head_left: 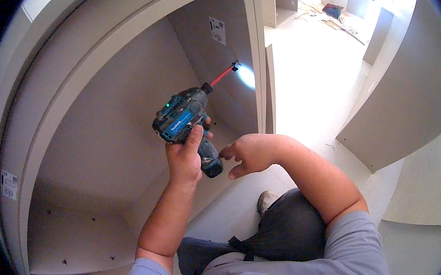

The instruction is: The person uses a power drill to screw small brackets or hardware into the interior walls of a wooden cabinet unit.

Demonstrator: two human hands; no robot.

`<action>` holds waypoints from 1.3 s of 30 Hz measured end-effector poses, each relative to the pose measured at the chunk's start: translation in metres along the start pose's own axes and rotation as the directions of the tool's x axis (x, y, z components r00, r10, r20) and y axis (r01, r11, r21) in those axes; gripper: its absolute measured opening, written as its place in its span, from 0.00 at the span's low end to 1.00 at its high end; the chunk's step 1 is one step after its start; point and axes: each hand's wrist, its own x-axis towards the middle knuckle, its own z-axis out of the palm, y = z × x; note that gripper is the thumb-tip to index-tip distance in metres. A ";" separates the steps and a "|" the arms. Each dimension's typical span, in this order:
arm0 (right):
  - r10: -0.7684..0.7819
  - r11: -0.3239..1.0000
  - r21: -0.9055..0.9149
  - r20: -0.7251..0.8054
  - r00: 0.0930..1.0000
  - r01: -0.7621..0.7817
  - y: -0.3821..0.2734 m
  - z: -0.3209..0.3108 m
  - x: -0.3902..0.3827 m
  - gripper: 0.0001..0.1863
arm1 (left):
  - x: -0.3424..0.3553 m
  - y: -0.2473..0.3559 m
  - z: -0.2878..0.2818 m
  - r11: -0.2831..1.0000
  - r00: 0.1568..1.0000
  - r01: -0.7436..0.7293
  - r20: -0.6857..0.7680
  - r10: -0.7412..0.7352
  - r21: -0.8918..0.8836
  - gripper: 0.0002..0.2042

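Observation:
My left hand (185,158) grips a teal and black cordless driver (182,118) by its handle, inside a grey cabinet carcass (109,126). A long red bit extension (221,76) points up and to the right, its tip touching the cabinet's right side panel (220,92). The tool's light makes a bright spot (246,76) on that panel. My right hand (248,154) hovers just right of the driver's battery base, fingers loosely curled, holding nothing.
The cabinet's front edge (258,61) runs between me and the pale floor (318,78). Another grey panel (414,88) stands at the right. My knee and shoe (266,200) lie below the hands. Shelf units and clutter (333,11) stand far back.

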 end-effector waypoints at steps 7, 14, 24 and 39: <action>0.004 1.000 -0.007 -0.008 1.000 -0.004 0.007 0.005 0.002 0.34 | 0.005 -0.010 -0.007 0.910 0.963 -0.267 0.066 0.260 0.317 0.13; 0.006 1.000 0.011 -0.022 1.000 -0.006 0.009 0.003 0.001 0.34 | 0.003 -0.002 0.005 0.937 0.971 -0.237 0.071 0.227 0.254 0.10; 0.020 1.000 0.009 -0.047 0.999 -0.019 0.015 0.003 -0.003 0.33 | 0.007 -0.004 0.015 0.969 0.990 -0.138 0.037 0.133 0.205 0.11; 0.062 0.987 -0.160 0.214 0.975 -0.027 0.039 0.048 0.070 0.32 | -0.150 -0.022 -0.187 0.980 0.935 0.192 -0.314 -0.166 0.052 0.19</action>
